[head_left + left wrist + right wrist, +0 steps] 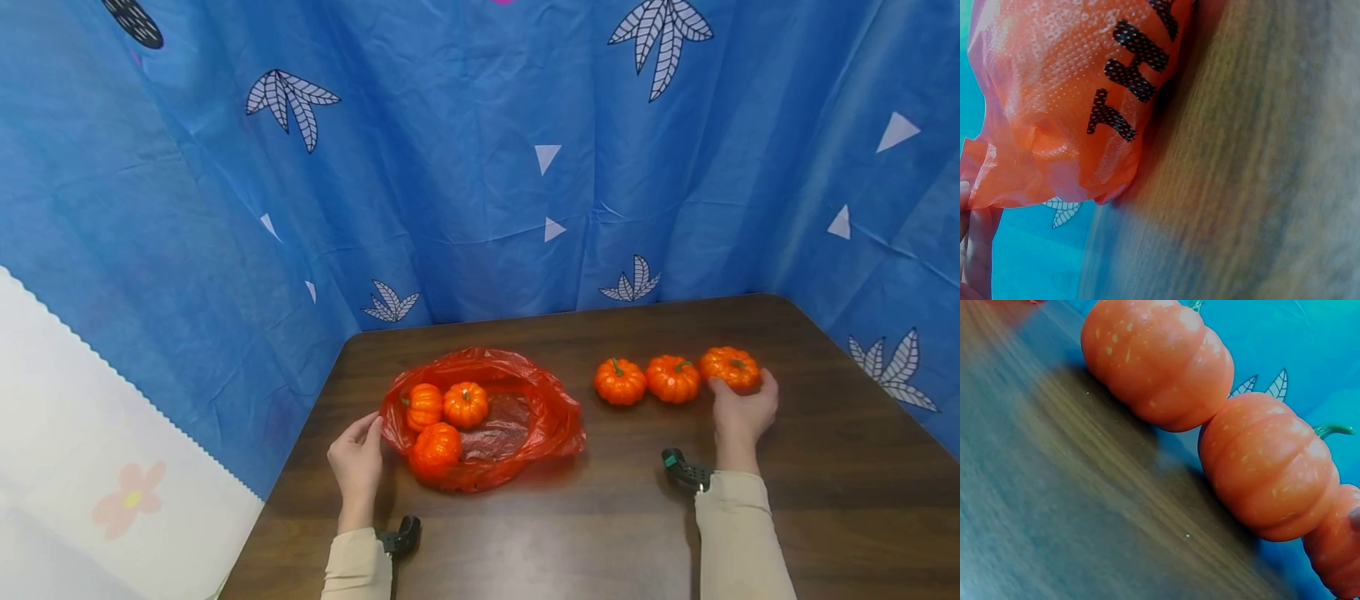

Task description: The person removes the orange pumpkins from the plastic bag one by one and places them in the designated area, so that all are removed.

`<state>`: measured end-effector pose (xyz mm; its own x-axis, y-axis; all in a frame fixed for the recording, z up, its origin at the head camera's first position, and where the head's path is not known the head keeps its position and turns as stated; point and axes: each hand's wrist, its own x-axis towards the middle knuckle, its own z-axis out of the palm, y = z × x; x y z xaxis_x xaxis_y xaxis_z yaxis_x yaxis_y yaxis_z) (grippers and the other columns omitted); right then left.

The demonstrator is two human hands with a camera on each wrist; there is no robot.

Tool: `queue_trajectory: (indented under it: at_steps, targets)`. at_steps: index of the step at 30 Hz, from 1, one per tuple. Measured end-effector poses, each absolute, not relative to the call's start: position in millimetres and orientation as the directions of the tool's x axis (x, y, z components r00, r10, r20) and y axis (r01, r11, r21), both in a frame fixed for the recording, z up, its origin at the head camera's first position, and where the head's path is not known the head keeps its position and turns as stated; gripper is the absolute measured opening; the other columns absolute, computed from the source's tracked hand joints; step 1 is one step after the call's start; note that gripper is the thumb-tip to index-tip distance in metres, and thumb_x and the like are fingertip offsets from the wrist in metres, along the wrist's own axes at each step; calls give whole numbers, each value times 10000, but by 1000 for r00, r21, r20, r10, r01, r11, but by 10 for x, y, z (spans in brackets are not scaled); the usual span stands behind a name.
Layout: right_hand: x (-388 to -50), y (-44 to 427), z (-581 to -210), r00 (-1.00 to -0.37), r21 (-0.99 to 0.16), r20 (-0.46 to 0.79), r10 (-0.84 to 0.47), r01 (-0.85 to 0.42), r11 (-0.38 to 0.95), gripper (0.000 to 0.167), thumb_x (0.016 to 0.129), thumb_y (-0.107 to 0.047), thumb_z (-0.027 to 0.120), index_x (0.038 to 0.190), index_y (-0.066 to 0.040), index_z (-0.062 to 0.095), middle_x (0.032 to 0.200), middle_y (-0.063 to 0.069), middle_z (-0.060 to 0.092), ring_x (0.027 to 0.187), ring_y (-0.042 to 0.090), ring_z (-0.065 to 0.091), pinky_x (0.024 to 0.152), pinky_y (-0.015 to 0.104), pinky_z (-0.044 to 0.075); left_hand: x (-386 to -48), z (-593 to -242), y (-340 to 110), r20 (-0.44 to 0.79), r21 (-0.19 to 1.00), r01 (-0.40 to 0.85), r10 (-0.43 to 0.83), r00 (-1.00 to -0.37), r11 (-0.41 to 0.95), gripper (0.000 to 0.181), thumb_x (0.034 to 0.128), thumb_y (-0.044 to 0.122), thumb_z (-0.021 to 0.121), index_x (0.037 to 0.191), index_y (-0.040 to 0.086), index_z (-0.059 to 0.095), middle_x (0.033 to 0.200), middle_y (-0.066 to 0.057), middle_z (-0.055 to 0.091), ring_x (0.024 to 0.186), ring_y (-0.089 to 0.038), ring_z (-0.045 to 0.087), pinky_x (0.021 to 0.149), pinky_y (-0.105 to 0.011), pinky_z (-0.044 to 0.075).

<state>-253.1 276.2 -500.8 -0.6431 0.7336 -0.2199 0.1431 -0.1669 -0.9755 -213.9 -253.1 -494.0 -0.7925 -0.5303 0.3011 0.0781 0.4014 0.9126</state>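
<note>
A thin red plastic bag [555, 417] lies with its mouth spread wide at the left of the table. Three small orange pumpkins sit inside it, one of them at the front [436, 450]. My left hand [356, 461] pinches the bag's left rim; the left wrist view shows black lettering on the bag's side [1129, 75]. To the right stand three more pumpkins in a row: a left one [620, 382], a middle one [672, 379] and a right one [729, 367]. My right hand [744, 417] grips the right pumpkin between thumb and fingers, beside the middle one.
The dark wooden table [540, 542] ends at a blue patterned curtain [480, 208] behind and at both sides. A white cloth with a flower print [129, 500] hangs at the far left. Each wrist wears a black device, such as the right one [684, 469].
</note>
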Motion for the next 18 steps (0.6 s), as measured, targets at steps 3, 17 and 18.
queue_trajectory:
  at_steps: [3, 17, 18]
  targets:
    - [-2541, 2759, -5032, -646, -976, -217, 732, 162, -146, 788, 949, -173, 662, 1598, -237, 220, 1680, 4, 185, 1553, 189, 161, 1277, 314, 162, -2139, -4938, -2531, 298, 913, 76, -530, -794, 400, 228, 949, 225, 702, 1065, 42, 775, 1070, -161, 763, 941, -277, 735, 696, -54, 527]
    - [-2561, 2734, -5101, -660, -977, -181, 729, 207, -55, 773, 964, -208, 648, 1599, -208, 206, 1674, 44, 200, 1547, 237, 189, 1278, 366, 178, -2110, -4913, -2531, 270, 923, 61, -526, -806, 380, 272, 955, 274, 692, 1097, 54, 767, 1114, -167, 752, 996, -330, 723, 709, -61, 530]
    - [-2557, 2731, -5101, -663, -976, -179, 727, 210, -48, 773, 966, -212, 645, 1600, -202, 201, 1675, 49, 198, 1547, 243, 188, 1278, 373, 179, -2111, -4913, -2531, 271, 923, 61, -527, -806, 381, 271, 955, 273, 691, 1096, 53, 767, 1113, -166, 752, 993, -326, 724, 709, -61, 530]
